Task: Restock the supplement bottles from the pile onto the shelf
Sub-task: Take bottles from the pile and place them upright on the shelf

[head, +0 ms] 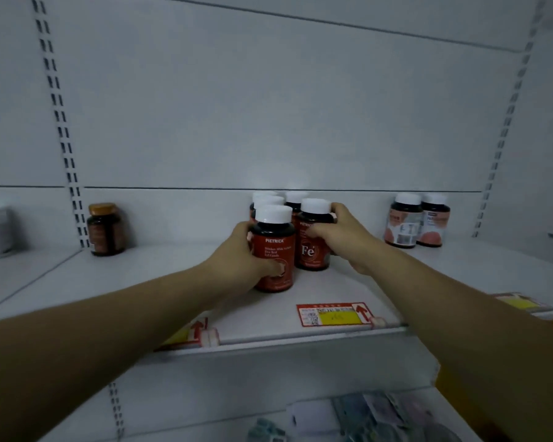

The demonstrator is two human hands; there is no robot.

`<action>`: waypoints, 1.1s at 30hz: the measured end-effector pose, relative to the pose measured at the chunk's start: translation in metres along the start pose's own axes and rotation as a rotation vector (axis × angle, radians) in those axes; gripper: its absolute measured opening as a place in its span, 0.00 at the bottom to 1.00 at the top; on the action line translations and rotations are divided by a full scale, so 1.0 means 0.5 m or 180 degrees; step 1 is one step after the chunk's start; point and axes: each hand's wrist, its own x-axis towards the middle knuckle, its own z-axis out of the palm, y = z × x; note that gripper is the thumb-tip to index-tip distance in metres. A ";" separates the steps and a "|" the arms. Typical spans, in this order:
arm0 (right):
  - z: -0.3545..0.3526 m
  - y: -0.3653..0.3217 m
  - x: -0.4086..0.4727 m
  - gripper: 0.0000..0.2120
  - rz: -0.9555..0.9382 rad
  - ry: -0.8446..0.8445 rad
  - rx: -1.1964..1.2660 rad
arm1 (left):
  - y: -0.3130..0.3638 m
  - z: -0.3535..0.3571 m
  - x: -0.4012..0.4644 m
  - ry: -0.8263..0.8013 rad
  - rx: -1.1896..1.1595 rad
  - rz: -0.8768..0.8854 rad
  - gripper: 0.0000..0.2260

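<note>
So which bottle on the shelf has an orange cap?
The lone dark bottle at the far left of the shelf; every other bottle there has a white cap.

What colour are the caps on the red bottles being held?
White caps, clearest in the head view.

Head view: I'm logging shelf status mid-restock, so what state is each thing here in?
Left hand: grips the front red bottle, upright on the shelf.
Right hand: grips the Fe bottle, upright.
Bottles behind: upright, capped.
Orange-capped bottle: upright, alone at left.
Two pink-label bottles: upright, side by side.
Price tag: sits on the shelf's front edge.
</note>
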 end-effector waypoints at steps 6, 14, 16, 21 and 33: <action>-0.010 0.017 0.011 0.27 -0.0474 -0.0484 -0.0229 | -0.002 0.033 -0.004 0.0498 0.0194 -0.0069 0.31; 0.004 0.029 0.016 0.33 -0.0813 -0.0485 -0.0462 | 0.012 0.051 -0.005 0.0630 0.0339 -0.0148 0.26; 0.005 0.034 0.020 0.35 -0.0784 -0.0512 -0.0496 | 0.011 0.051 -0.004 0.0604 0.0328 -0.0178 0.24; 0.006 0.031 0.022 0.35 -0.0753 -0.0584 -0.0588 | 0.009 0.038 0.003 0.0657 0.0311 -0.0289 0.25; -0.003 -0.157 0.036 0.35 -0.1067 -0.0321 -0.1630 | 0.060 -0.127 -0.036 0.0387 0.1757 -0.0493 0.39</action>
